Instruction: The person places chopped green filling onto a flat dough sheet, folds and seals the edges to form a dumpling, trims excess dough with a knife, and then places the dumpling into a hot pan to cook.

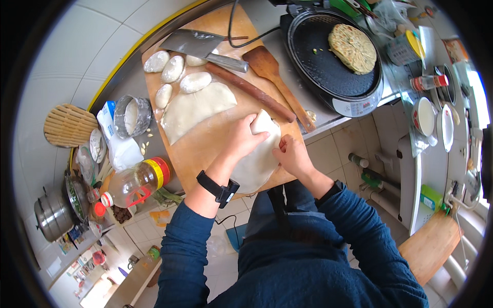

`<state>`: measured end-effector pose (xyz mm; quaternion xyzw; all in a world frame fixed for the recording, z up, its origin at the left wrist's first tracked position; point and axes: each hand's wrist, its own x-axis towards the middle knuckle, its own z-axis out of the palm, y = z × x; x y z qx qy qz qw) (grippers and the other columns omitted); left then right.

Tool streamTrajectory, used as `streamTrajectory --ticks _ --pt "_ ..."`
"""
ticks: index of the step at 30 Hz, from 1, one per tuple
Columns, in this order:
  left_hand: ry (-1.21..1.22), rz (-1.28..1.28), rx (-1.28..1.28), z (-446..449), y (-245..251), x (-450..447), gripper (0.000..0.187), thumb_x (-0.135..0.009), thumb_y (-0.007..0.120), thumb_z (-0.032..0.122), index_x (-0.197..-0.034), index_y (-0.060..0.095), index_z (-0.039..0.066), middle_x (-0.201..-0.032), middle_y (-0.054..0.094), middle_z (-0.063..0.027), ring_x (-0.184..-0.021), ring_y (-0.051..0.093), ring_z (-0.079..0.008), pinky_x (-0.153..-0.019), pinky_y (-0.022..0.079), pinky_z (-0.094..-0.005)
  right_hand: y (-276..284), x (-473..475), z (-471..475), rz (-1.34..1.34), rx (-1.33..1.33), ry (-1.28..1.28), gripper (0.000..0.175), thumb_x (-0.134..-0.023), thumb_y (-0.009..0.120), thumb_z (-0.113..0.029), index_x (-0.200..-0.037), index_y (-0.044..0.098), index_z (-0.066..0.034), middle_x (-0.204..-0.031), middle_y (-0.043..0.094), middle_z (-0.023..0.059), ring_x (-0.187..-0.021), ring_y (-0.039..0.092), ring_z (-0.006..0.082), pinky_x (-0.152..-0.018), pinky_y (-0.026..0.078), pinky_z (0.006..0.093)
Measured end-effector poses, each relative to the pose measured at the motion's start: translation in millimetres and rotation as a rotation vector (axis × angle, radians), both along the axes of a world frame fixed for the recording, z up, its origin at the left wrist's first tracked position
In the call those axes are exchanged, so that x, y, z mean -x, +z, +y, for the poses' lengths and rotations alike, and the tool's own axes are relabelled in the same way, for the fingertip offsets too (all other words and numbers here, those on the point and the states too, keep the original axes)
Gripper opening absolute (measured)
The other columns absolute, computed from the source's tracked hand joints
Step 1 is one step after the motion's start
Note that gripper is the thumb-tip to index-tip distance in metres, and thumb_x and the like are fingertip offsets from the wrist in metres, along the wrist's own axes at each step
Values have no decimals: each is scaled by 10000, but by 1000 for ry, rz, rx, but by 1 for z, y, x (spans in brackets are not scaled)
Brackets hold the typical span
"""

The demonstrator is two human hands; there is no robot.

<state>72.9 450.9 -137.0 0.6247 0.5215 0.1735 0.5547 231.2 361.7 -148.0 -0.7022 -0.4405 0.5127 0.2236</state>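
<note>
On the floured wooden board, my left hand grips the upper end of a folded piece of dough, its thumb lying across it. My right hand pinches the right edge of the same dough with curled fingers. Left of it lies a flat sheet of dough with a straight cut edge. Several dough pieces sit above that sheet. Beyond my hands a wooden rolling pin lies diagonally beside a wooden spatula. A cleaver rests at the board's far end.
A round electric griddle holding a browned flatbread stands at the upper right. A power cord crosses the board's far part. Left of the board are a metal bowl with flour, a white bag and a large plastic oil bottle.
</note>
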Motion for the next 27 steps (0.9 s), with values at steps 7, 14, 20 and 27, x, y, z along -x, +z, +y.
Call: streamTrajectory --ticks 7,14,20,27 --pt "-159 213 -411 -11 12 -36 473 -754 675 66 -1214 582 5 -1118 606 -182 -1070 577 -323 -941 464 -378 15 -22 -28 -153 -134 -145 206 -801 660 -109 -933 578 26 -723 644 109 -683 667 217 -640 527 310" --pt "-377 270 -626 7 22 -60 330 -788 588 3 -1102 666 67 -1045 569 -155 -1000 544 -322 -894 466 -399 21 -49 0 -153 -285 -74 361 -826 606 -107 -1186 599 -85 -959 614 175 -839 631 337 -745 512 414" --pt "-518 377 -664 27 33 -83 235 -793 620 36 -1017 669 88 -998 541 -139 -970 519 -327 -880 451 -418 26 -62 7 -192 -253 -19 326 -861 565 -141 -1180 627 -127 -1001 616 181 -869 636 368 -768 520 438" --pt "-574 378 -580 40 40 -104 117 -791 665 70 -906 658 84 -942 535 -126 -946 514 -326 -852 448 -415 28 -77 11 -217 -264 27 290 -868 560 -134 -1141 653 -115 -906 613 177 -820 632 360 -733 518 432"
